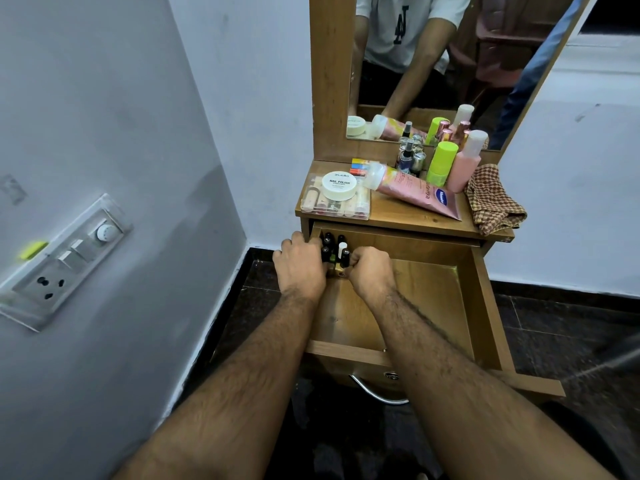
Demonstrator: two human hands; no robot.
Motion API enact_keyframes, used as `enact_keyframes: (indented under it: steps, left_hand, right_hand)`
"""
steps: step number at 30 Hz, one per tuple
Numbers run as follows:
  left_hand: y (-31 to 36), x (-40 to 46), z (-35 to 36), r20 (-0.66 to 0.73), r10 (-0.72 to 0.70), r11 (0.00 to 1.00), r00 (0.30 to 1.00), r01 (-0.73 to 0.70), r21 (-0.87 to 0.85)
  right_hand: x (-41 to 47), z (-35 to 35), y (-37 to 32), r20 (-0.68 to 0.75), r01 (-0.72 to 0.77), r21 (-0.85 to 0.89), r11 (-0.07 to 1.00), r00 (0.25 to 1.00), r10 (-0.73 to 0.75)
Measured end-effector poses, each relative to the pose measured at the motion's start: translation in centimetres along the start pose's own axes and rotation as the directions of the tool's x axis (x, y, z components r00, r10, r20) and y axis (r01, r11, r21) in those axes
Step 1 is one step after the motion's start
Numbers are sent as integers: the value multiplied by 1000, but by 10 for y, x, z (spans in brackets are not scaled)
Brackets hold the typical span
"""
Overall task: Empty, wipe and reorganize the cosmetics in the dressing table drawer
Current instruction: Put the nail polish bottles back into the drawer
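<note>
Head view: both hands, left hand (pixel 300 268) and right hand (pixel 371 268), fingers curled around upright nail-polish bottles (pixel 335 252) in the drawer's (pixel 467 306) far-left corner, a squeeze could topple them.

A home bedroom corner: a wooden dressing table (pixel 398 216) with mirror (pixel 433 64), cosmetics on top, wall switchboard (pixel 65 258).

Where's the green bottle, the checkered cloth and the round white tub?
green bottle (pixel 442 163), head view, on its body.
checkered cloth (pixel 491 199), head view, on its folded middle.
round white tub (pixel 339 185), head view, on its lid.
</note>
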State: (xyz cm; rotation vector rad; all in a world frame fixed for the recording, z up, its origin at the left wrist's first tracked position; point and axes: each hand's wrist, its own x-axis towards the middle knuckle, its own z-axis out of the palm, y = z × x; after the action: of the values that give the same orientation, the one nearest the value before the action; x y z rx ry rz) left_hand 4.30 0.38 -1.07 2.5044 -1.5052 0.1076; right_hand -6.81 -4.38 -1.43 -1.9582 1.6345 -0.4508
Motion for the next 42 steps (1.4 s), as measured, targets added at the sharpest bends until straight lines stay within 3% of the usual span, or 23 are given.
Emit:
enact_keyframes:
  steps: [12, 42]
  left_hand:
    - [-3, -3, -1, -18, -14, 995, 1000, 13, -95]
    - [-2, -3, -2, -38, -7, 997, 999, 4, -83]
  right_hand:
    - [0, -1, 8, 6, 4, 39, 999, 1000, -5]
    - [5, 7, 10, -5, 25, 63, 998, 1000, -25]
